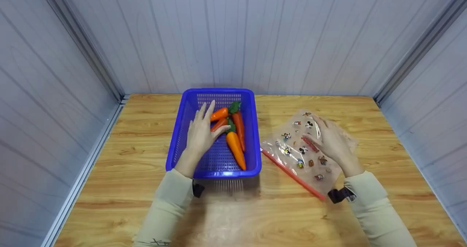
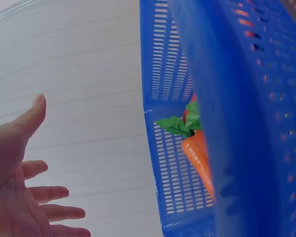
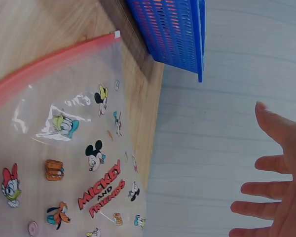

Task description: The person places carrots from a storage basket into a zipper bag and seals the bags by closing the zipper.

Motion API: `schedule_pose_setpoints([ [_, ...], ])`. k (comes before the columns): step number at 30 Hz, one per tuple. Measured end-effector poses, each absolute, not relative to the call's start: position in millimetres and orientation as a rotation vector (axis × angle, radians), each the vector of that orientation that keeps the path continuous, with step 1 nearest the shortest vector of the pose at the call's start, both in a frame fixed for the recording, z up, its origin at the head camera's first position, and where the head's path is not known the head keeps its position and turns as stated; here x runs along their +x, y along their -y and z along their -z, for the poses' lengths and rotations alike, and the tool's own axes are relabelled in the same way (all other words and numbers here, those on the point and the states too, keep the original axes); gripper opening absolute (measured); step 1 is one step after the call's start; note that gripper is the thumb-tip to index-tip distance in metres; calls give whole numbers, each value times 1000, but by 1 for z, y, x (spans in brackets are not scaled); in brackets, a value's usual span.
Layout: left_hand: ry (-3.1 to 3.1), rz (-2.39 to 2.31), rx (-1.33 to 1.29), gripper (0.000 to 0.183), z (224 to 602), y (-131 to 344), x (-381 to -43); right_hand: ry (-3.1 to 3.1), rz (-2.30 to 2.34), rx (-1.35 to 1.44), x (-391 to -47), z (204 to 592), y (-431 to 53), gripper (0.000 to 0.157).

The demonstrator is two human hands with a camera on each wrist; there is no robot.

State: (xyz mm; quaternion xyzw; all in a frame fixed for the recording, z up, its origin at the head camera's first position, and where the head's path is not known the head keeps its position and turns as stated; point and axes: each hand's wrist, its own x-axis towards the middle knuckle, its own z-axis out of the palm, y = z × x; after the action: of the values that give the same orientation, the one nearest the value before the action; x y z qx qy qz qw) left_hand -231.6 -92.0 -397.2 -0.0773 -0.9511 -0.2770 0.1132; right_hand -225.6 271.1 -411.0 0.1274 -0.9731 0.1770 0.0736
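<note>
My left hand (image 1: 200,132) hovers over the blue plastic basket (image 1: 258,137), its fingers spread and holding nothing. Inside the basket lie several toy carrots with green tops; an orange carrot (image 1: 236,150) is nearest the front, a redder carrot (image 1: 239,126) is beside it, and others are partly hidden by the hand. On the right, my right hand (image 1: 332,141) is spread above a clear zip bag (image 1: 310,166) printed with cartoon figures. The bag lies flat, its red slider edge (image 1: 292,173) facing the basket. The left wrist view shows the open left hand (image 2: 19,192) apart from the basket.
The basket and bag lie side by side on a wood-grain table (image 1: 138,145). White panel walls (image 1: 226,39) enclose the table at the back and on both sides. A black wrist camera (image 1: 341,195) is strapped at the right cuff.
</note>
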Motion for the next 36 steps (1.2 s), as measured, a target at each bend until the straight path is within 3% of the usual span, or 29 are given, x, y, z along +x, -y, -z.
schedule_pose_setpoints([
  [22,2365,1091,-188,53,429,74,-213,2565,-931,415,-211,464,-259,46],
  [36,2176,1233,-163,33,445,61,-204,2531,-1091,356,-206,497,-248,40],
])
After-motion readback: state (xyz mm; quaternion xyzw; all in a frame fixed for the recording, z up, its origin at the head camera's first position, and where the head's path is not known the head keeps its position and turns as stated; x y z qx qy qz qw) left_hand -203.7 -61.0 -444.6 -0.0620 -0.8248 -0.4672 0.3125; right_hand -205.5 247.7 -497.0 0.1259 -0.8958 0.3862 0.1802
